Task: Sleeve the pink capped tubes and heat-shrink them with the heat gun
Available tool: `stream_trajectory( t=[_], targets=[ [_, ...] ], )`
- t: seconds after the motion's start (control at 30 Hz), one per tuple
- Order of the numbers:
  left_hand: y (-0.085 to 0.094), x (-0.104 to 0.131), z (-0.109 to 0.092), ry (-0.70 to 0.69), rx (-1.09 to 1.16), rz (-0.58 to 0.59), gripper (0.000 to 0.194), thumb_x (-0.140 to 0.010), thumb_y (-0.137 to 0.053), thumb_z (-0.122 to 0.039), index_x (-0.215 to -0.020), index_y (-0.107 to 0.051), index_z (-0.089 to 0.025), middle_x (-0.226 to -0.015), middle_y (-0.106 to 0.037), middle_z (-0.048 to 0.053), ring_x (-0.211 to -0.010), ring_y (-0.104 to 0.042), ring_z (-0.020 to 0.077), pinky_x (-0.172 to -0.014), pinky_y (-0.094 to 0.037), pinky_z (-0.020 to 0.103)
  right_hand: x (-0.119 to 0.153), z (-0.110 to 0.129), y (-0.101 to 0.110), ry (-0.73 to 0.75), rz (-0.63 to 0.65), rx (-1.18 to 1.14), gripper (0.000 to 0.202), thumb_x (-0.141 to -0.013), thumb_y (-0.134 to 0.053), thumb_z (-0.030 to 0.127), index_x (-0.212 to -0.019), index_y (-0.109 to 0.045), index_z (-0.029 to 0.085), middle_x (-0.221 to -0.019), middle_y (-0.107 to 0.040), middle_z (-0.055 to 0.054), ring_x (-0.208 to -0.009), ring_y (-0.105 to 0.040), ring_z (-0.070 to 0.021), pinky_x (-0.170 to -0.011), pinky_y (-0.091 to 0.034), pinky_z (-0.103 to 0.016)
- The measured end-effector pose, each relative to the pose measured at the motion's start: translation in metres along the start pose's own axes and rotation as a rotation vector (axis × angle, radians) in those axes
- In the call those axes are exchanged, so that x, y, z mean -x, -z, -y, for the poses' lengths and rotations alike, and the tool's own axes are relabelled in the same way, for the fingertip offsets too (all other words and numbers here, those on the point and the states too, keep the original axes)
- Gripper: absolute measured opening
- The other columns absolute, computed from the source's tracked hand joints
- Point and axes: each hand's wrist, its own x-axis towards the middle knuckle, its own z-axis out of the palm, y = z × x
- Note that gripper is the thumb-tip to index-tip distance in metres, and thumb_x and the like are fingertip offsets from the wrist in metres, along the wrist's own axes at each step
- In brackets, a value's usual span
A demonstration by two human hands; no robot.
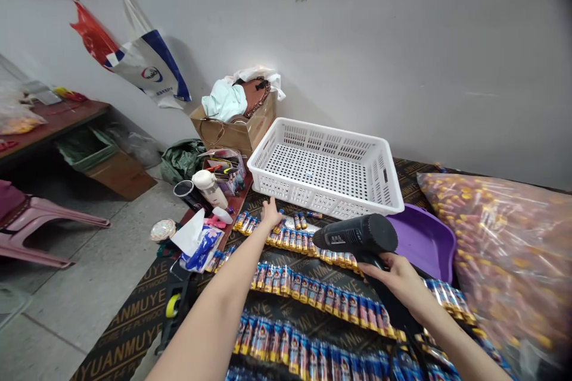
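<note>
My right hand (393, 277) is wrapped round the handle of a black hair dryer (357, 234), whose nozzle points left over the back row of small wrapped tubes. My left hand (270, 214) reaches to the far end of that row, fingers bent at a blue and yellow tube (280, 225); its exact hold is hard to make out. Several rows of blue and yellow tubes (308, 289) lie side by side on the dark printed plywood (134, 315). Just beyond my left hand stands a white perforated basket (322, 199) with nothing large in it.
A purple scoop (426, 238) and a big clear bag of tubes (504, 250) are at the right. Tissues (203, 247), a tape dispenser (173, 306), a white bottle (209, 189) and a black cup (190, 195) stand left. A cardboard box (232, 134) sits behind.
</note>
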Motion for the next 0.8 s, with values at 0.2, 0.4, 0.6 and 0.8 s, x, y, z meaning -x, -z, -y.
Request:
stream_trajectory(
  t=[0.2, 0.4, 0.6, 0.8],
  targets=[
    [0.027, -0.011, 0.031, -0.016, 0.151, -0.089, 0.053, -0.080, -0.051, -0.025, -0.129, -0.041, -0.008, -0.127, -0.052, 0.021, -0.120, -0.048, 0.0262, -0.099, -0.036, 0.034, -0.029, 0.010, -0.027, 0.028, 0.017, -0.157, 0.039, -0.068, -0.066, 0.041, -0.092, -0.068, 0.011, -0.090, -0.072, -0.010, -0.089, -0.064, -0.0299, -0.071, -0.050, -0.034],
    [0.064, 0.030, 0.100, -0.041, 0.271, -0.203, 0.040, -0.077, -0.054, -0.022, -0.115, -0.054, -0.012, -0.117, -0.061, 0.014, -0.110, -0.056, 0.0238, -0.097, -0.040, 0.037, -0.078, 0.022, -0.065, 0.176, 0.021, -0.135, 0.037, -0.066, -0.066, 0.036, -0.092, -0.068, 0.010, -0.093, -0.072, -0.010, -0.089, -0.063, -0.0285, -0.077, -0.049, -0.037],
    [0.078, 0.094, 0.148, -0.019, 0.356, -0.266, 0.030, -0.074, -0.054, -0.027, -0.099, -0.062, -0.013, -0.102, -0.068, 0.011, -0.094, -0.062, 0.0226, -0.089, -0.045, 0.038, -0.112, 0.044, -0.099, 0.275, 0.080, -0.132, 0.036, -0.066, -0.065, 0.032, -0.093, -0.068, 0.008, -0.090, -0.072, -0.009, -0.086, -0.064, -0.0275, -0.077, -0.048, -0.038],
    [0.085, 0.147, 0.186, 0.089, 0.486, -0.264, 0.038, -0.071, -0.055, -0.040, -0.096, -0.063, -0.014, -0.100, -0.068, 0.011, -0.094, -0.062, 0.0254, -0.089, -0.045, 0.040, -0.123, 0.066, -0.127, 0.362, 0.181, -0.149, 0.035, -0.066, -0.066, 0.030, -0.094, -0.069, 0.009, -0.095, -0.072, -0.009, -0.087, -0.064, -0.0266, -0.080, -0.047, -0.037]
  ],
)
